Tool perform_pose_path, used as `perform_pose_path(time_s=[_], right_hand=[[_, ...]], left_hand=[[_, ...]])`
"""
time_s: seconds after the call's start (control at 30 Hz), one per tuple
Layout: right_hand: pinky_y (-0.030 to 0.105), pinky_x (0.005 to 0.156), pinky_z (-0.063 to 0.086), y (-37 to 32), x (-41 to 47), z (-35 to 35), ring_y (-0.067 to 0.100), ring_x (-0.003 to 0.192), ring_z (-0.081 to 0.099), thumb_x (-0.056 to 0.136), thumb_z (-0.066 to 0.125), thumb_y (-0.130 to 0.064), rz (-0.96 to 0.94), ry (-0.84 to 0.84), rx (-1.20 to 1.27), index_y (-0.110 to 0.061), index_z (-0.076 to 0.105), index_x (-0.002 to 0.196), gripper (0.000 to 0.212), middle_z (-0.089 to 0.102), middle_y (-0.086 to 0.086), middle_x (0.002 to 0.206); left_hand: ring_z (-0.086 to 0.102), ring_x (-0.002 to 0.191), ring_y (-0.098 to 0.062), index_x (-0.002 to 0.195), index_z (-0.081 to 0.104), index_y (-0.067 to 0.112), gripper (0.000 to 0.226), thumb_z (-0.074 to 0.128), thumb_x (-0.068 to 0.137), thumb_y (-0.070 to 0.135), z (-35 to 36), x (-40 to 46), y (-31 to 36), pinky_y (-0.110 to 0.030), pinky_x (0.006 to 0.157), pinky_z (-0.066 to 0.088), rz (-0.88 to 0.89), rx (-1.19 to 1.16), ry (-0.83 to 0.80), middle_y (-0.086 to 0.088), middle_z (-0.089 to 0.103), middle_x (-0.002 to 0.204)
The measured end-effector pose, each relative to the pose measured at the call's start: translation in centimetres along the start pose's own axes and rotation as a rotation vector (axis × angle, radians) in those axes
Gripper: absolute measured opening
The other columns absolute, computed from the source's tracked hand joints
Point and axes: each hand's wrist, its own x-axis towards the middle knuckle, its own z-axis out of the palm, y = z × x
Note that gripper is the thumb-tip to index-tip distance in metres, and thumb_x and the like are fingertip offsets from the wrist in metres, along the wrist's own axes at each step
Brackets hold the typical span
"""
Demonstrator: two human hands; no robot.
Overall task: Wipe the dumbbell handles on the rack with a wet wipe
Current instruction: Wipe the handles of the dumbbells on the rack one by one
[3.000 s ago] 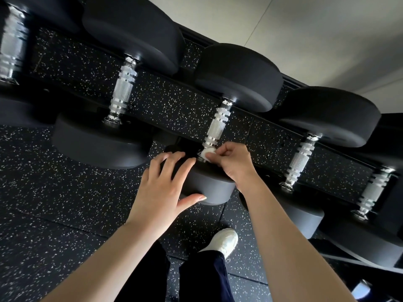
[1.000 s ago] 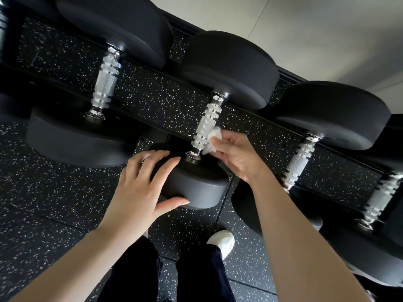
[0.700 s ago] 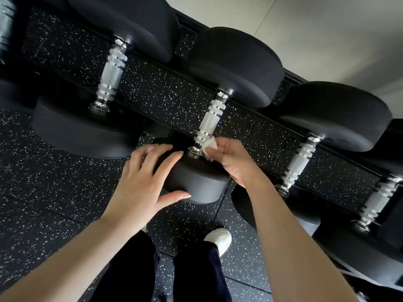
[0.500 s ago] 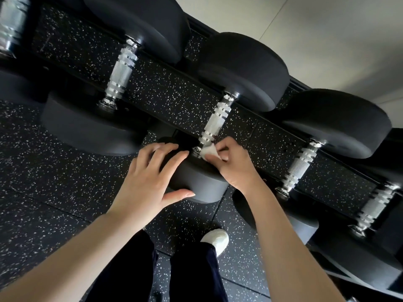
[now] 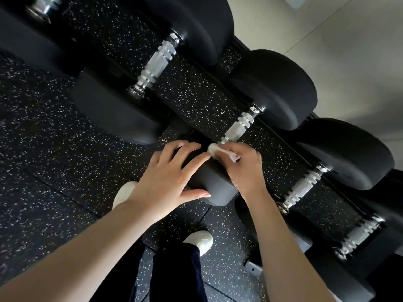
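While my right hand pinches the crumpled wet wipe against the near end of the dumbbell handle, my left hand lies flat, fingers spread and holding nothing, on the near head of the same dumbbell to steady it. That handle runs away from me and up to the right, from under my right fingers toward the far head, so I judge the next stroke should follow that line outward, and my right hand is the nearer one for it. The wipe covers the collar where the handle meets the near head, and my hand hides how much of it wraps round the bar. On the rack, a second handle lies to the left and two more, one and another, to the right, all parallel. Whether those are already wiped I cannot tell. Beyond the rack, the speckled floor and my white shoe show below.
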Motion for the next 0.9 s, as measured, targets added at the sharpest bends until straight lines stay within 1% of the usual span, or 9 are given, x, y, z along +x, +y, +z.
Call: perform_pose_path(time_s=[0.13,0.23,0.33,0.47,0.57,0.63,0.77,0.9], right_hand=[[0.036,0.075,0.054,-1.1,1.0,0.2,0.023,0.084,0.066,0.083,0.067,-0.026,-0.042,-0.015,-0.13,-0.027,0.073,0.094,0.012,0.073,0.003,0.09],[0.039,0.073,0.054,-1.8,1.7,0.4,0.028,0.085,0.065,0.083,0.063,-0.04,-0.046,-0.064,-0.275,-0.031,0.071,0.099,0.019,0.072,0.008,0.089],[0.039,0.073,0.054,-2.7,2.0,0.7,0.031,0.086,0.064,0.084,0.061,-0.042,-0.004,-0.078,-0.344,-0.03,0.07,0.1,0.023,0.07,0.011,0.092],[0.036,0.072,0.053,-3.2,1.8,0.8,0.032,0.086,0.064,0.086,0.058,-0.041,0.038,-0.072,-0.379,-0.03,0.068,0.103,0.023,0.069,0.012,0.092],[0.03,0.066,0.045,-3.6,2.1,0.8,0.033,0.087,0.063,0.088,0.055,-0.038,0.014,-0.068,-0.451,-0.026,0.067,0.102,0.021,0.068,0.013,0.091],[0.03,0.065,0.04,-3.9,2.3,0.8,0.034,0.089,0.062,0.091,0.053,-0.036,-0.006,-0.059,-0.522,-0.023,0.065,0.103,0.022,0.067,0.014,0.093],[0.033,0.068,0.044,-4.3,2.7,0.9,0.035,0.09,0.062,0.093,0.05,-0.031,-0.033,-0.019,-0.629,-0.018,0.062,0.104,0.021,0.067,0.014,0.094],[0.035,0.069,0.047,-4.5,3.7,0.1,0.036,0.091,0.063,0.093,0.051,-0.025,-0.058,0.048,-0.667,-0.012,0.061,0.102,0.019,0.067,0.016,0.095]], left_hand=[[0.043,0.122,-0.032,0.135,0.042,0.023,0.07,0.041,0.08,0.066,0.2,-0.2,-0.2,-0.048,0.084,0.046,-0.006,-0.016,0.022,-0.006,0.049,0.136],[0.044,0.123,-0.031,0.135,0.048,0.022,0.071,0.04,0.08,0.066,0.3,-0.2,-0.1,-0.047,0.084,0.046,-0.015,-0.019,0.021,-0.006,0.05,0.135],[0.043,0.123,-0.03,0.134,0.051,0.021,0.071,0.038,0.081,0.067,0.3,-0.2,-0.2,-0.045,0.085,0.045,-0.014,0.002,0.012,-0.005,0.05,0.136],[0.044,0.121,-0.029,0.132,0.051,0.022,0.069,0.04,0.08,0.067,0.2,-0.2,-0.4,-0.044,0.083,0.045,-0.009,0.001,0.016,-0.004,0.05,0.135],[0.044,0.119,-0.028,0.13,0.052,0.023,0.068,0.044,0.078,0.066,0.1,0.0,-0.6,-0.043,0.082,0.046,0.006,-0.001,0.036,-0.004,0.052,0.132],[0.045,0.119,-0.028,0.13,0.05,0.023,0.068,0.047,0.077,0.066,0.1,0.1,-0.6,-0.043,0.082,0.046,0.009,-0.008,0.05,-0.003,0.053,0.131],[0.045,0.118,-0.027,0.128,0.052,0.024,0.069,0.052,0.074,0.066,0.2,0.0,-0.6,-0.042,0.08,0.046,0.001,-0.005,0.072,-0.003,0.054,0.13],[0.045,0.119,-0.027,0.129,0.053,0.024,0.068,0.04,0.078,0.069,0.4,0.0,-0.7,-0.042,0.082,0.046,-0.002,0.01,0.059,-0.002,0.054,0.131]])
